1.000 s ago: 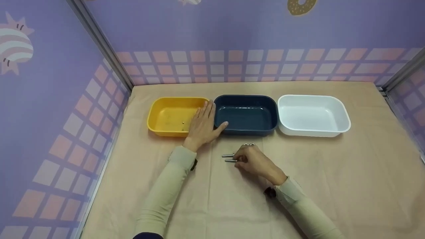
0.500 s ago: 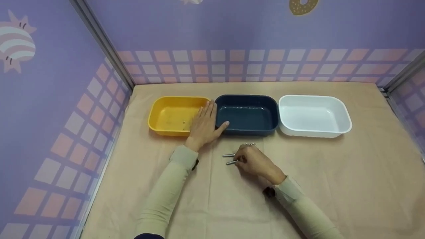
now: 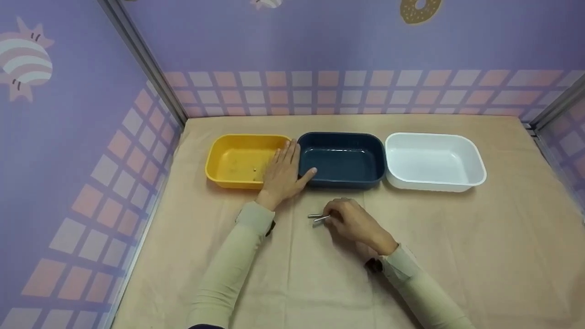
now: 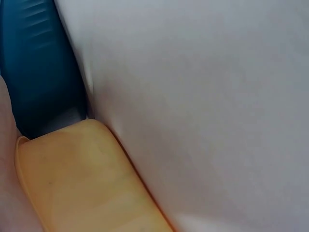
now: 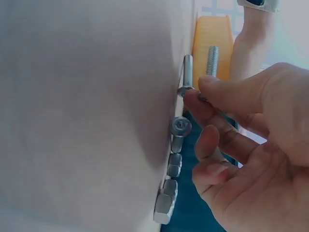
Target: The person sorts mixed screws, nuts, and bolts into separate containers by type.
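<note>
My right hand (image 3: 354, 224) pinches a threaded bolt (image 5: 212, 62) between thumb and forefinger, its shank pointing away from the hand. Beside it on the cloth lies a second bolt (image 5: 188, 71). Under the curled fingers, the right wrist view shows another bolt (image 5: 181, 128) with its head toward the camera, then a smaller nut (image 5: 175, 165) and larger hex pieces (image 5: 165, 205). My left hand (image 3: 279, 178) rests with straight fingers over the adjoining rims of the yellow bin (image 3: 217, 180) and the dark blue bin (image 3: 343, 183), thumb spread over the blue one.
A white bin (image 3: 434, 186) stands at the right end of the row, beside the blue one. Inside the yellow bin is a tiny shiny piece (image 3: 254, 170). Purple patterned walls (image 3: 320, 41) enclose the cloth-covered table (image 3: 329, 283) at the back and sides.
The nearer bolt has tilted in my right fingers, away from the one beside it. Round pieces seen behind that hand earlier are now hidden in the head view. My left hand stays put.
</note>
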### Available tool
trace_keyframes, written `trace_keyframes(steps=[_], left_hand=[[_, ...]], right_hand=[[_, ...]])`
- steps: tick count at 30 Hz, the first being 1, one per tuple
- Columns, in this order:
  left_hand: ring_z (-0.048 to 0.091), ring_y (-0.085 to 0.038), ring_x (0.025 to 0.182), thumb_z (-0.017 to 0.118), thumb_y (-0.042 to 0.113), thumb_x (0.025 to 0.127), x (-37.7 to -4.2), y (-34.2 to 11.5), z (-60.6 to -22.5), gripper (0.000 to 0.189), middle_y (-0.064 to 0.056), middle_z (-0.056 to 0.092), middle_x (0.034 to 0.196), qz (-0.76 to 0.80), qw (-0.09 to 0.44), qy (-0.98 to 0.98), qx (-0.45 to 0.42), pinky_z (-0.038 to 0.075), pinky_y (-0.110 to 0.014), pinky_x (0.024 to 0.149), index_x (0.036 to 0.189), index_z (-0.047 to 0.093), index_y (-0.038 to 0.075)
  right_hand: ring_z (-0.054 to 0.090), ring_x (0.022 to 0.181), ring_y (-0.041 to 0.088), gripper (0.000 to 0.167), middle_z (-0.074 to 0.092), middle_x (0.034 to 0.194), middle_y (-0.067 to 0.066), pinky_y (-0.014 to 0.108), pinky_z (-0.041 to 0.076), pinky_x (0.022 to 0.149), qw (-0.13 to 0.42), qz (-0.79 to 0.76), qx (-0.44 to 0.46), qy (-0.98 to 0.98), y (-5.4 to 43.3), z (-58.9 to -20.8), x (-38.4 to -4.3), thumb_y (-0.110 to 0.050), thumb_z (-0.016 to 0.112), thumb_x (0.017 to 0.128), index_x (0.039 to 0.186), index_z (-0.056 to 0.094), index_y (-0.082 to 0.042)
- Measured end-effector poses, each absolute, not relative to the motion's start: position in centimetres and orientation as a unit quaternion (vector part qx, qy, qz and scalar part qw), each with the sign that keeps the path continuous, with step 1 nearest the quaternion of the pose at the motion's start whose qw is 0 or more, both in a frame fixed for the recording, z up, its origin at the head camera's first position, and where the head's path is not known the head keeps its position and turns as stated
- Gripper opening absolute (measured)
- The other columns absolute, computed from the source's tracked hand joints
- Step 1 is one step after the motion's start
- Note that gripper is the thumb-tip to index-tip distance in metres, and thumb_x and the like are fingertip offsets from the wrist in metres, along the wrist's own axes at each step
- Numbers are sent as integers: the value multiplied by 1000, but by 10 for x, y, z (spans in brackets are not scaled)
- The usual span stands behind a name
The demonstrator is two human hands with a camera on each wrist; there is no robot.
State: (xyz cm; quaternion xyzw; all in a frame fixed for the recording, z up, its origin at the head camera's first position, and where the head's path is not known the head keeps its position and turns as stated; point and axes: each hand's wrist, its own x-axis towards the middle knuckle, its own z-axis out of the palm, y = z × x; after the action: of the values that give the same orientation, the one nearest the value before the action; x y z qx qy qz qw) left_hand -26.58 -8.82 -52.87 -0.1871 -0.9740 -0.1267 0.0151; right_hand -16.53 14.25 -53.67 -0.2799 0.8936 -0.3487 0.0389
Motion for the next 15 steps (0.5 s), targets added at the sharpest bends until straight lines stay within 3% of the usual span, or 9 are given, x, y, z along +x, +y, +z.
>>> trace_keyframes(steps=[4, 15], left_hand=[[7, -29, 168, 34, 70, 108, -265, -86, -529, 95, -16, 10, 180, -129, 10, -973, -189, 4, -45, 137, 171, 14, 1], [7, -28, 168, 31, 72, 108, -268, -89, -530, 96, -14, 8, 180, -112, 11, -977, -180, 5, -45, 137, 171, 13, 2]], right_hand=[[63, 80, 12, 11, 76, 93, 0, 31, 56, 73, 37, -377, -270, 885, 146, -531, -165, -1, 75, 97, 103, 80, -8], [66, 80, 12, 12, 76, 96, 3, 29, 58, 73, -9, -397, -282, 874, 152, -512, -175, -4, 74, 99, 108, 82, -8]])
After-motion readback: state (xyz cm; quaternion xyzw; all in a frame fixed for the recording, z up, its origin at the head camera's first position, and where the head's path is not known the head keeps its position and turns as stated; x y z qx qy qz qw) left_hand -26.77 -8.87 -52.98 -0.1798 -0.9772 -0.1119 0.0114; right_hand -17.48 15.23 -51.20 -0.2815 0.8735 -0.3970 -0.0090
